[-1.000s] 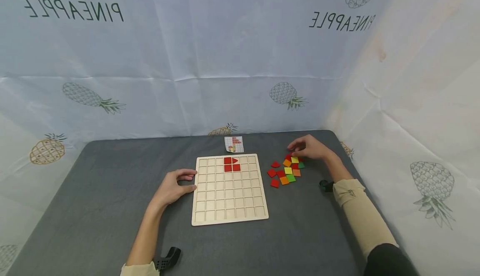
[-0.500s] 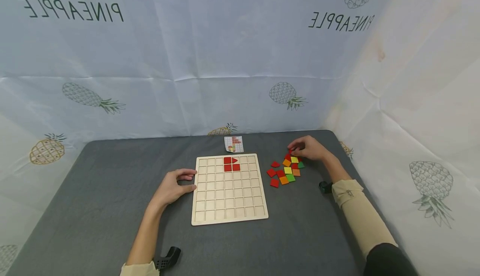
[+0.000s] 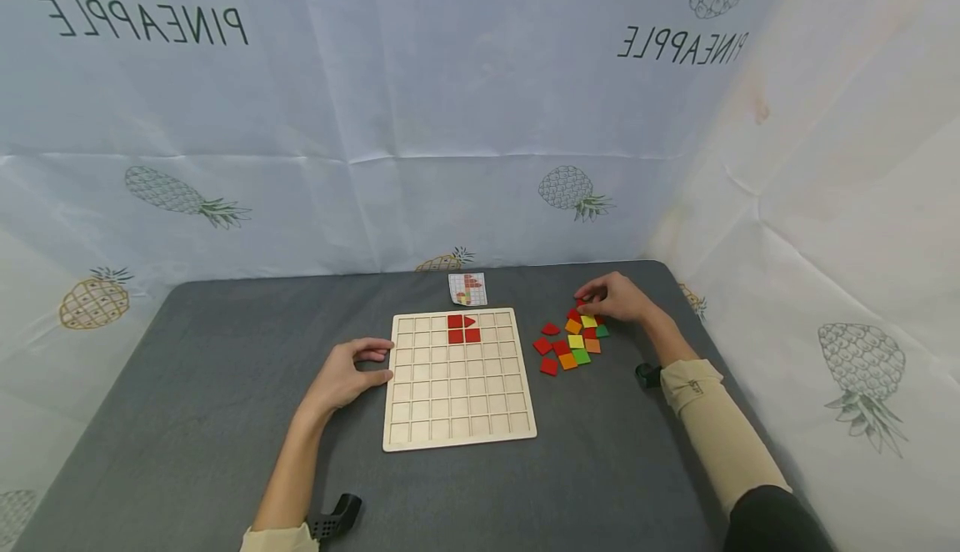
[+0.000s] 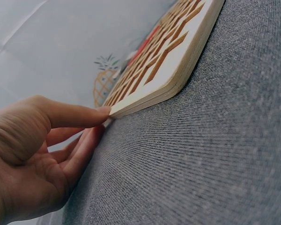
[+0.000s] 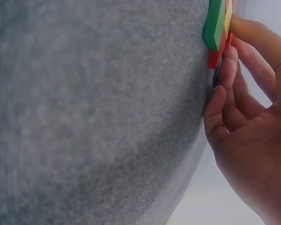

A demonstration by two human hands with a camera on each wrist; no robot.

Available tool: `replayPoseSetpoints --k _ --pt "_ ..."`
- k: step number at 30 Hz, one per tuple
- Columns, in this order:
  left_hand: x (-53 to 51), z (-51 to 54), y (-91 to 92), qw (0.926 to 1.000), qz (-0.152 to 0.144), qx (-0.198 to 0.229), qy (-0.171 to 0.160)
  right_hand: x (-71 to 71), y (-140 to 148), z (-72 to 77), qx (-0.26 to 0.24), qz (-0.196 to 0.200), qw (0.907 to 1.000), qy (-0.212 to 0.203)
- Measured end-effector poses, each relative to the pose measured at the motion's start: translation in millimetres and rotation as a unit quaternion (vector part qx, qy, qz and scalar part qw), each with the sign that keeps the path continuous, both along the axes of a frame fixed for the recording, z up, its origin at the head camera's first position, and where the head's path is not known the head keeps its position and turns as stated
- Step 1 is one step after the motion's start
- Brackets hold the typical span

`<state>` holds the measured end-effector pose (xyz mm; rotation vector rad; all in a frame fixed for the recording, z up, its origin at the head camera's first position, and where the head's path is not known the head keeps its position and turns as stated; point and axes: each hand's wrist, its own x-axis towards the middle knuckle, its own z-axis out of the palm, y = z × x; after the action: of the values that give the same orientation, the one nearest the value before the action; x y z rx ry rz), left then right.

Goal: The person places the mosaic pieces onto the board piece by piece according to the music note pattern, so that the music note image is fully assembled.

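My left hand touches the left edge of a square wooden grid board; in the left wrist view the thumb tip meets the board's edge. Red square tiles and a red triangular tile sit in cells near the board's far side. To the right, my right hand reaches over a loose cluster of coloured tiles. Its thumb and forefinger pinch a red tile, partly hidden, beside a yellow tile and a green tile.
Behind the board lies a small printed card with a coloured grid pattern. Dark grey cloth covers the table. A white pineapple-print curtain hangs along the back and right sides.
My right hand shifts very slightly among the tiles at the cluster's far end. The left hand and the board stay where they were.
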<state>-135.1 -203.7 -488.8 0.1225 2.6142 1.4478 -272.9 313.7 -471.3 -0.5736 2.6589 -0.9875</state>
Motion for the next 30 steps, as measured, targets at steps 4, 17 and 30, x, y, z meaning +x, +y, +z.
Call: replayPoseSetpoints --k 4,17,30 --pt "0.1 0.6 1.5 1.0000 0.003 -0.002 -0.001 -0.5 0 -1.0 0.003 -0.004 1.0000 0.004" --pt "0.2 -1.5 1.9 0.9999 0.009 -0.008 0.001 5.6 -26 7.0 -0.036 0.023 0.9984 0.037" --pt "0.6 -1.0 1.5 0.9999 0.009 -0.005 -0.004 24.8 -98 12.6 -0.069 0.074 0.9943 0.032"
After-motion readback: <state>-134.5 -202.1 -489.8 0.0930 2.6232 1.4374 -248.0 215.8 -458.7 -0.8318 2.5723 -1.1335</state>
